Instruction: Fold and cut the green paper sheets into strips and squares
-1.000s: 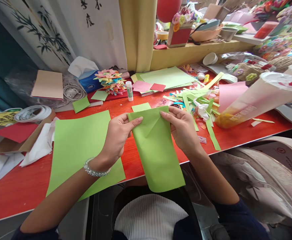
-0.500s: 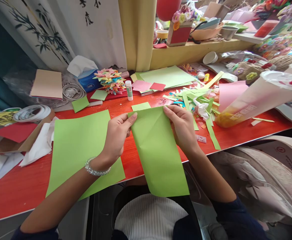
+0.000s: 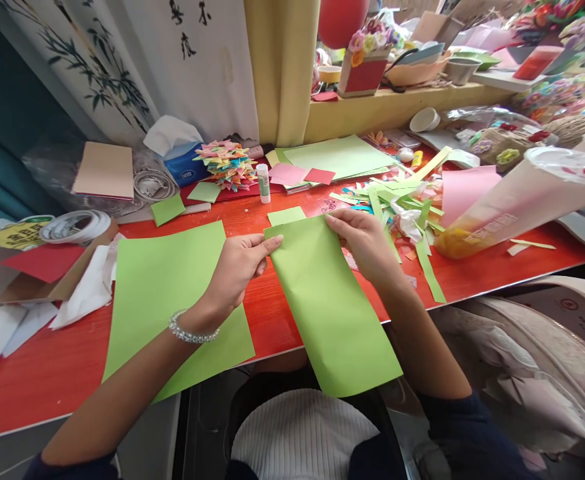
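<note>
My left hand and my right hand pinch the two upper corners of a long green paper sheet. The sheet slopes down over the table's front edge towards my lap, with a slight crease near its top. A larger green paper sheet lies flat on the table under my left wrist. Just behind the held sheet is a small green paper square. Upright beyond it stands a glue stick.
Green paper strips and scraps are heaped at the right, beside a tilted plastic drink cup. At the back are a pile of folded coloured paper pieces and stacked pale green sheets. A cardboard box with tape rolls stands left.
The lower end of the held green sheet has swung to the right. Both hands keep their pinch on its top corners, and the whole view has shifted slightly.
</note>
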{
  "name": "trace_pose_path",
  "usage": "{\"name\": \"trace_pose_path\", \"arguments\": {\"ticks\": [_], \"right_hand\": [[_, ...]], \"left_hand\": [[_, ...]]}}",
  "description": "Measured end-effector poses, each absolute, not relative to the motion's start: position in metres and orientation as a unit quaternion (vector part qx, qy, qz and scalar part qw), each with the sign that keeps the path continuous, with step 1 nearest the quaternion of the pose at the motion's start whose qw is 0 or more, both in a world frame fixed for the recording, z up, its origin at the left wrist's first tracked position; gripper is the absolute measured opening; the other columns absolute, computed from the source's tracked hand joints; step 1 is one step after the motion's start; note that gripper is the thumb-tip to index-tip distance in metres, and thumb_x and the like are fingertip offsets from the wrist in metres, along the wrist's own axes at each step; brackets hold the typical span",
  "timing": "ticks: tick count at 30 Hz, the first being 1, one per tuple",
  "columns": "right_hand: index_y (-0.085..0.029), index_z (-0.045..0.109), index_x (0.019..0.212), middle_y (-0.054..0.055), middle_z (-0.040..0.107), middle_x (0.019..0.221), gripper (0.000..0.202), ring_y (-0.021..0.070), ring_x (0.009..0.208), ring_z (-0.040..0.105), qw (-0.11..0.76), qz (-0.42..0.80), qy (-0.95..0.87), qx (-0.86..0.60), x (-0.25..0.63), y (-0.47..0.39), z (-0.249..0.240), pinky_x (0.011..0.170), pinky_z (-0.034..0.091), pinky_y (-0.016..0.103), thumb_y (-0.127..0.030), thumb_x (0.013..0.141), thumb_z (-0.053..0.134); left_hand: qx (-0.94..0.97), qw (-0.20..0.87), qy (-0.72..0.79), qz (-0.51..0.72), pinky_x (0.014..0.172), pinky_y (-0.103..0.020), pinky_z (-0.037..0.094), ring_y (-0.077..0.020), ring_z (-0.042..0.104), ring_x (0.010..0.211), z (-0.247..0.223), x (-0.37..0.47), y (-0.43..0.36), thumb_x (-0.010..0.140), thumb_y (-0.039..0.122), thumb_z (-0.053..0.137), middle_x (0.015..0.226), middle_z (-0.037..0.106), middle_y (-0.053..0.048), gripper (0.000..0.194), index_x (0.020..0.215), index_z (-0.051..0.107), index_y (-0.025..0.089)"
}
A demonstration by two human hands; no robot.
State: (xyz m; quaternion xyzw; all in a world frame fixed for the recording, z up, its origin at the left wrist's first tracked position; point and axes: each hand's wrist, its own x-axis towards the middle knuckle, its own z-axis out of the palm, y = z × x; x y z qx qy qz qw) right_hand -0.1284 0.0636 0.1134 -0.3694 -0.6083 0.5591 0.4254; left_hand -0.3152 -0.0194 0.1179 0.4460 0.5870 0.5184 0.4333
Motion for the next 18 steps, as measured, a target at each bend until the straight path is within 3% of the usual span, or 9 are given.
{"name": "trace_pose_path", "arguments": {"ticks": [6,8,12,18], "right_hand": [[-0.021,0.068,0.104,0.008,0.065,0.116,0.027,0.0257,0.114,0.055,0.358,0.311,-0.821,-0.319,-0.145,0.078,0.147,0.099,0.038,0.041,-0.024,0.077,0.068],[-0.020,0.070,0.097,0.007,0.067,0.111,0.019,0.0258,0.110,0.056,0.272,0.275,-0.880,-0.276,-0.162,0.075,0.156,0.093,0.040,0.038,-0.021,0.078,0.067],[-0.017,0.068,0.085,0.006,0.069,0.093,0.014,0.0191,0.083,0.059,0.146,0.252,-0.918,-0.269,-0.192,0.072,0.157,0.066,0.038,0.029,-0.017,0.085,0.055],[-0.018,0.064,0.078,0.004,0.069,0.085,0.014,0.0164,0.073,0.054,0.160,0.215,-0.918,-0.293,-0.202,0.084,0.140,0.059,0.031,0.028,-0.025,0.086,0.056]], "left_hand": [[0.447,0.445,0.579,0.517,0.046,-0.026,0.016,-0.0056,0.026,0.044,0.114,-0.319,-0.014,0.074,0.042,0.072,0.046,0.033,0.006,0.045,0.051,0.041,0.018],[0.441,0.451,0.576,0.520,0.046,-0.026,0.015,-0.0057,0.026,0.045,0.113,-0.320,-0.013,0.073,0.040,0.073,0.046,0.033,0.006,0.040,0.053,0.047,0.017],[0.427,0.461,0.577,0.521,0.045,-0.025,0.014,-0.0059,0.026,0.044,0.110,-0.321,-0.013,0.073,0.039,0.072,0.045,0.033,0.007,0.026,0.068,0.063,0.014],[0.398,0.481,0.586,0.516,0.042,-0.023,0.016,-0.0052,0.031,0.041,0.103,-0.322,-0.016,0.071,0.041,0.074,0.041,0.038,0.006,0.038,0.055,0.049,0.016]]}}
